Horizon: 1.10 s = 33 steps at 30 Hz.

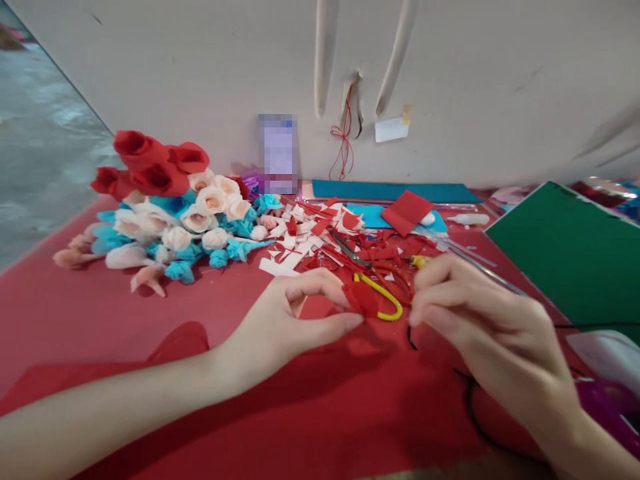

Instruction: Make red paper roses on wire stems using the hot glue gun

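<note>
My left hand [300, 310] pinches a small piece of red crepe paper [363, 299] between thumb and fingers. To its right, my right hand [480, 320] is closed, thumb against fingertips. A short, thin dark end [411, 339] shows just below those fingertips; whether it is held I cannot tell. Beyond the hands lie scissors [350, 250] with dark blades, partly covered by paper scraps. A curved yellow handle [393, 303] shows directly behind the red piece. Red and white paper scraps [305, 237] are heaped around the scissors.
Red, white and blue paper flowers [200, 207] are piled at left. A phone [278, 153] leans against the wall. A red paper square [407, 212] rests on blue material. At right stand a green board [565, 253] and a black cord [473, 407]. Red paper [300, 413] spreads in front.
</note>
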Each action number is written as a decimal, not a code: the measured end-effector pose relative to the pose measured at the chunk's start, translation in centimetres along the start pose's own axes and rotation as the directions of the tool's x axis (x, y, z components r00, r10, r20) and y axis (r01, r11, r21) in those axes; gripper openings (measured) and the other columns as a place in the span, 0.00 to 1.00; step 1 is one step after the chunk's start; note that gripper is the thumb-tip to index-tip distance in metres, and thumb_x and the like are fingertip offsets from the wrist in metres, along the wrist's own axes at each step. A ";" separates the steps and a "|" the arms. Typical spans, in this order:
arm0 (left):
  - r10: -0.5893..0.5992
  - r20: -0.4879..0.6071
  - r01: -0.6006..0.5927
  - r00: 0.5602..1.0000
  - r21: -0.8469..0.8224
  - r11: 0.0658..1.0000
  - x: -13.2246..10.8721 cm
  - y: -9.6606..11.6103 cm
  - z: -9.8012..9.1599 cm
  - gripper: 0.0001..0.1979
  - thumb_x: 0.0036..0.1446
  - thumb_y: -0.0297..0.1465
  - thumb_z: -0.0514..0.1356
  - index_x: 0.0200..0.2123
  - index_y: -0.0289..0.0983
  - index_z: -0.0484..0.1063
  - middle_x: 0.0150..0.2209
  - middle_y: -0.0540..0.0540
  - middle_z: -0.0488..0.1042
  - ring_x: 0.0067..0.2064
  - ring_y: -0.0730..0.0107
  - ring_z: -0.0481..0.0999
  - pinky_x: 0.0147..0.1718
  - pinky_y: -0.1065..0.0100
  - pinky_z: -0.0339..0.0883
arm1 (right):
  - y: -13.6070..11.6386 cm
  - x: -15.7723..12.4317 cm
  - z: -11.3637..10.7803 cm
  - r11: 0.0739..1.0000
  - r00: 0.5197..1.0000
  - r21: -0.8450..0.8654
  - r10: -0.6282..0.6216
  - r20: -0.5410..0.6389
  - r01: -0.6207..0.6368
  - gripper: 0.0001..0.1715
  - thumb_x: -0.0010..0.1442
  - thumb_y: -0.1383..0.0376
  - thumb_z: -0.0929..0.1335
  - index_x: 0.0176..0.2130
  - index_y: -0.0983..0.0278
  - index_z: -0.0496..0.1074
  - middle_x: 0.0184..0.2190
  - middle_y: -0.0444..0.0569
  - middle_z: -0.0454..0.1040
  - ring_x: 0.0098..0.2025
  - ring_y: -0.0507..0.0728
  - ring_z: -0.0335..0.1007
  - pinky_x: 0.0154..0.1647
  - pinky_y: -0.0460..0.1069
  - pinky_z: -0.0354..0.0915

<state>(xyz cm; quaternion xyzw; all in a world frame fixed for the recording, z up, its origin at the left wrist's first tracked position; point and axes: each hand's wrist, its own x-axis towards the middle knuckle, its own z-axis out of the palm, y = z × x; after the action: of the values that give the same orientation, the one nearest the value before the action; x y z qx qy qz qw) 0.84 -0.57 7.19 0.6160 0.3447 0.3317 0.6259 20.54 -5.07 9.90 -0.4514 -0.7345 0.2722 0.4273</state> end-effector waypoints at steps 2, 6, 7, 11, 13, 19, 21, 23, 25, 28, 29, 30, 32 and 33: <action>0.001 -0.002 -0.001 1.000 -0.005 1.000 0.0 0.0 0.1 0.05 0.49 0.30 0.62 0.27 0.34 0.69 0.33 0.46 0.70 0.38 0.67 0.69 0.45 0.63 0.63 | -0.2 0.1 -0.2 0.953 0.997 0.292 0.078 0.025 -0.082 0.11 0.60 0.66 0.62 0.26 0.62 0.65 0.34 0.47 0.67 0.39 0.53 0.65 0.39 0.47 0.63; -0.005 -0.010 0.004 1.000 -0.015 1.000 0.0 -0.1 0.2 0.05 0.48 0.30 0.62 0.28 0.34 0.69 0.33 0.46 0.71 0.38 0.67 0.70 0.46 0.62 0.63 | -0.3 0.2 -0.2 0.663 0.948 0.680 0.178 0.262 -0.312 0.13 0.64 0.63 0.56 0.28 0.60 0.58 0.15 0.37 0.50 0.15 0.47 0.49 0.17 0.44 0.57; -0.010 -0.010 0.010 1.000 -0.019 1.000 -0.1 -0.1 0.2 0.05 0.48 0.30 0.62 0.28 0.35 0.69 0.33 0.46 0.71 0.39 0.66 0.70 0.46 0.62 0.63 | -0.2 0.3 -0.1 0.669 0.936 0.656 0.227 0.267 -0.349 0.13 0.64 0.61 0.56 0.28 0.61 0.58 0.14 0.36 0.45 0.13 0.47 0.42 0.14 0.43 0.52; -0.021 -0.004 0.021 1.000 -0.039 0.999 -0.1 0.0 0.2 0.05 0.48 0.30 0.62 0.27 0.35 0.68 0.33 0.46 0.71 0.38 0.66 0.70 0.46 0.62 0.63 | 0.2 0.3 0.6 0.913 0.932 0.190 0.346 0.112 -0.361 0.09 0.58 0.61 0.65 0.28 0.63 0.62 0.14 0.36 0.47 0.16 0.46 0.39 0.14 0.43 0.40; -0.016 0.004 0.016 1.000 -0.038 0.999 -0.1 0.0 0.1 0.06 0.48 0.30 0.62 0.27 0.35 0.68 0.32 0.47 0.71 0.37 0.67 0.70 0.43 0.63 0.65 | 0.5 0.3 1.0 0.953 0.947 0.037 0.296 0.126 -0.302 0.07 0.53 0.63 0.68 0.31 0.63 0.65 0.14 0.35 0.45 0.16 0.45 0.37 0.13 0.43 0.37; -0.031 0.003 0.031 1.000 -0.028 0.999 -0.1 -0.1 0.0 0.07 0.49 0.32 0.63 0.27 0.36 0.68 0.31 0.48 0.71 0.37 0.69 0.70 0.42 0.66 0.64 | 0.4 0.3 0.8 0.929 0.929 0.147 0.307 0.204 -0.340 0.07 0.55 0.64 0.66 0.27 0.63 0.70 0.14 0.38 0.52 0.16 0.46 0.41 0.13 0.43 0.38; -0.035 -0.003 0.035 0.999 -0.040 0.999 -0.2 -0.2 0.0 0.07 0.49 0.32 0.63 0.26 0.36 0.68 0.30 0.49 0.71 0.37 0.70 0.70 0.43 0.66 0.64 | 0.2 0.4 0.2 0.862 0.933 0.359 0.317 0.169 -0.358 0.07 0.57 0.64 0.65 0.28 0.62 0.68 0.17 0.40 0.56 0.18 0.47 0.46 0.14 0.43 0.43; -0.037 -0.010 0.037 0.999 -0.061 0.997 -0.2 -0.3 0.1 0.07 0.49 0.32 0.63 0.26 0.36 0.68 0.31 0.50 0.72 0.37 0.70 0.71 0.45 0.66 0.63 | 0.3 0.7 -0.5 0.739 0.942 0.602 0.329 0.069 -0.303 0.09 0.58 0.64 0.62 0.27 0.62 0.64 0.20 0.41 0.54 0.20 0.48 0.46 0.17 0.44 0.47; -0.047 -0.024 0.045 0.999 -0.083 0.996 -0.2 -0.4 0.1 0.07 0.48 0.32 0.63 0.26 0.37 0.68 0.31 0.49 0.72 0.38 0.70 0.72 0.45 0.66 0.63 | 0.7 1.0 -0.9 0.636 0.932 0.739 0.361 -0.031 -0.222 0.10 0.58 0.65 0.59 0.25 0.63 0.59 0.21 0.42 0.49 0.20 0.49 0.42 0.16 0.45 0.46; -0.080 -0.025 0.076 0.997 -0.127 0.989 -0.2 -0.4 0.2 0.07 0.47 0.32 0.64 0.27 0.36 0.69 0.31 0.48 0.73 0.37 0.68 0.73 0.42 0.66 0.65 | 1.6 1.3 -0.7 0.741 0.938 0.625 0.344 -0.038 -0.246 0.14 0.58 0.66 0.57 0.22 0.63 0.52 0.20 0.41 0.47 0.20 0.49 0.40 0.17 0.46 0.44; -0.086 -0.019 0.082 0.996 -0.143 0.986 -0.2 -0.4 0.2 0.07 0.47 0.31 0.64 0.27 0.36 0.69 0.32 0.48 0.74 0.38 0.67 0.73 0.42 0.66 0.66 | 1.8 1.2 -0.4 0.826 0.953 0.497 0.304 0.000 -0.264 0.16 0.59 0.66 0.56 0.21 0.63 0.51 0.19 0.41 0.47 0.20 0.49 0.42 0.18 0.46 0.44; -0.089 -0.014 0.086 0.996 -0.157 0.984 -0.2 -0.4 0.2 0.06 0.47 0.31 0.64 0.27 0.36 0.69 0.33 0.47 0.74 0.38 0.67 0.73 0.42 0.65 0.65 | 1.8 1.1 -0.2 0.907 0.967 0.338 0.245 0.066 -0.253 0.17 0.60 0.67 0.56 0.21 0.63 0.51 0.19 0.41 0.49 0.21 0.49 0.44 0.19 0.46 0.45; -0.086 -0.026 0.080 0.996 -0.175 0.981 -0.3 -0.4 0.2 0.06 0.47 0.30 0.64 0.27 0.36 0.69 0.34 0.48 0.74 0.39 0.67 0.73 0.44 0.66 0.65 | 1.5 0.6 0.5 0.994 0.971 0.039 0.095 0.217 -0.106 0.15 0.60 0.68 0.57 0.22 0.64 0.53 0.19 0.41 0.54 0.21 0.48 0.48 0.21 0.45 0.48; -0.084 -0.038 0.076 0.996 -0.180 0.981 -0.3 -0.5 0.3 0.06 0.46 0.30 0.65 0.27 0.35 0.69 0.33 0.48 0.74 0.39 0.68 0.73 0.44 0.66 0.64 | 1.2 0.3 0.8 0.998 0.962 -0.068 0.025 0.272 -0.007 0.13 0.59 0.68 0.58 0.23 0.64 0.55 0.19 0.40 0.56 0.21 0.48 0.49 0.21 0.45 0.49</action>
<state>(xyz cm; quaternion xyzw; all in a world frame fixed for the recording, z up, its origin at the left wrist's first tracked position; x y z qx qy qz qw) 0.88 -0.99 6.74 0.5355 0.3521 0.3497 0.6834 20.33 -4.23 8.67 -0.4295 -0.7913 0.3107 0.3048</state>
